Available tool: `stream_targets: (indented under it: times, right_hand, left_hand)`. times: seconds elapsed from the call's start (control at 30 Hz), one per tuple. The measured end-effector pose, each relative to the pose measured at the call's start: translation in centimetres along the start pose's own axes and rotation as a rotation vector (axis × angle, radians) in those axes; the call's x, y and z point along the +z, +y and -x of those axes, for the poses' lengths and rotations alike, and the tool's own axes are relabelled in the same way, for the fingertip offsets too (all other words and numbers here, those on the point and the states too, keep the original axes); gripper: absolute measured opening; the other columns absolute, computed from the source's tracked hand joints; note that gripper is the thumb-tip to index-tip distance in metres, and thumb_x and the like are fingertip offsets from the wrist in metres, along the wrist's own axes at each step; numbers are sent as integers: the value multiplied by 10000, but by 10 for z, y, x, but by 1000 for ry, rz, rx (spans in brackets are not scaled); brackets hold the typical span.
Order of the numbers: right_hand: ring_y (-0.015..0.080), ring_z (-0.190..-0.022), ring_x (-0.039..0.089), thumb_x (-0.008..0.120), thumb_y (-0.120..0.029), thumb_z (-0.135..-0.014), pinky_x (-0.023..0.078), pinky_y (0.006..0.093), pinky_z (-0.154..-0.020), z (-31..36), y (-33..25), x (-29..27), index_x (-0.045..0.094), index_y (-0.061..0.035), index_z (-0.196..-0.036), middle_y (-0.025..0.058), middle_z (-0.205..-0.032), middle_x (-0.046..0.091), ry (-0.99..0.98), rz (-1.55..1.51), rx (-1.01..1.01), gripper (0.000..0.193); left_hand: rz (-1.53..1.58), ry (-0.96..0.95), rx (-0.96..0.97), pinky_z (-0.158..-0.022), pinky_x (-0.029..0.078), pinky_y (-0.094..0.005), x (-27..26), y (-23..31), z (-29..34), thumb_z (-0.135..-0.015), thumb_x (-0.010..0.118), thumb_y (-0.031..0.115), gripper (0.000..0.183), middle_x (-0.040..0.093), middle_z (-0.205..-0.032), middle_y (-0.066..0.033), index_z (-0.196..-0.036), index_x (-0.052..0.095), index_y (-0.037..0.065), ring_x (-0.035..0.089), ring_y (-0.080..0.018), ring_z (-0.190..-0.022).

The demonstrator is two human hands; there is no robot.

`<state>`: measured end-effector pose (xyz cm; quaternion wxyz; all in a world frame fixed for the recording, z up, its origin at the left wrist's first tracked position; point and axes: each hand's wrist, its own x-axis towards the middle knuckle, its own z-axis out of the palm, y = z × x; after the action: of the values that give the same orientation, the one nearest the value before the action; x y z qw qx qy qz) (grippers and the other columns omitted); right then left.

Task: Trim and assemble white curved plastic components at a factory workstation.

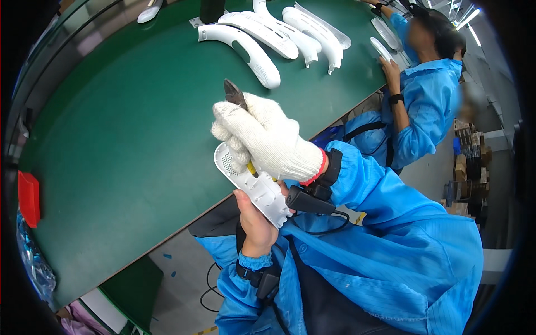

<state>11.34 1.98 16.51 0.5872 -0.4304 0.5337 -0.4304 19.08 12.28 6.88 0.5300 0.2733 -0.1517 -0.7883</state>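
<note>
My bare left hand (pixel 257 226) grips a white plastic shell (pixel 261 192) by its lower end, near the table's front edge. The shell's ribbed side faces up, and small holes dot its rounded far end. Above it, my right hand (pixel 271 137), in a white knitted glove with a red cuff edge, is closed round a pair of pliers (pixel 235 94). Their dark jaws point away from me, out past the thumb side, and a bit of yellow handle shows below the fist. Part of the shell is hidden behind the glove.
On the green table (pixel 139 139), several curved white shells (pixel 251 53) lie at the back beside a black post (pixel 212 10). A red bin (pixel 28 199) sits at the left edge. At right, a co-worker in blue (pixel 427 106) holds a white part (pixel 381 49).
</note>
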Motion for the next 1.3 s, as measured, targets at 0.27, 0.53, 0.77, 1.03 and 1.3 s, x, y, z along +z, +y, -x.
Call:
stream_targets:
  times: [0.27,0.53,0.77,1.03,1.3]
  right_hand:
    - [68,-548,521,576,-348,-953,435,234,-491,6,-4,9,574,-1,-911,30,-682,564,20,91,-24,350]
    - [69,-603,547,567,-303,-959,458,233,-537,2,6,13,583,8,-944,48,-755,612,91,222,-134,311]
    - [76,-580,539,562,-299,-964,454,241,-525,-6,8,-6,582,11,-952,49,-750,605,59,104,-128,310]
    - [89,-485,518,513,-356,-980,435,254,-454,-11,7,-15,554,-4,-950,38,-668,535,16,-115,-135,355]
    - [114,-532,553,483,-268,-1005,493,247,-537,-1,-4,-34,582,23,-1045,46,-678,559,6,-193,-158,310]
  left_hand:
    - [-21,-14,24,-844,474,-333,-12,-3,5,-994,220,623,682,576,-1092,-105,-1284,417,39,580,-193,-963]
    - [15,2,-1,-1086,363,-401,-19,-5,7,-1018,267,550,681,406,-1462,-130,-1487,253,56,432,-290,-1322]
    - [15,8,-68,-1028,418,-408,-14,-2,6,-1028,296,496,645,469,-1395,-146,-1464,291,21,515,-288,-1231]
    - [-479,-154,23,-743,499,-319,-22,-1,35,-1004,394,191,325,648,-941,-148,-1189,472,-64,631,-192,-793]
    - [-562,93,111,-667,497,-299,11,-8,-9,-1017,366,140,280,652,-804,-121,-1019,546,-73,618,-157,-684]
